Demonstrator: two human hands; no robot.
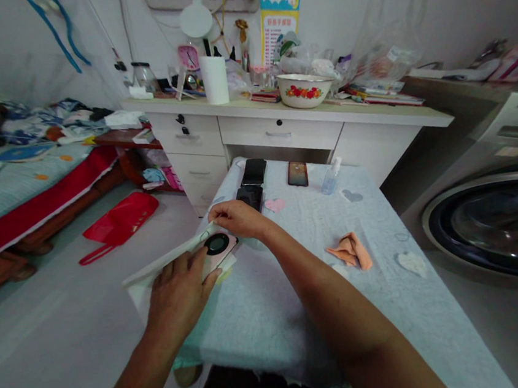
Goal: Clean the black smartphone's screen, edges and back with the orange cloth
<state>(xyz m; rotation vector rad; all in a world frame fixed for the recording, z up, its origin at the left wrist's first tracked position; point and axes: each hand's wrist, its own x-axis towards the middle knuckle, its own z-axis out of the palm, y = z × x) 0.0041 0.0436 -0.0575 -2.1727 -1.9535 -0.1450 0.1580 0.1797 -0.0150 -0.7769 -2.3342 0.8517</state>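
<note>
Near the table's left edge lies a pale pink phone (227, 242) with a large round black camera. A white, thin, flexible piece (156, 268), cloth or pouch I cannot tell, runs along its far side and hangs past the table edge. My left hand (177, 292) rests across both, fingers over the phone's back and thumb by its near edge. My right hand (238, 218) pinches the white piece's upper end beside the camera. Just beyond that hand is a black folding object (254, 173), partly hidden by it.
On the heart-patterned tablecloth (270, 304) are another phone (298, 174), a small clear spray bottle (331, 178) and a crumpled orange cloth (352, 252). A white desk (280, 135) stands behind, a washing machine (490, 194) right. A red bag (123, 223) lies on the floor.
</note>
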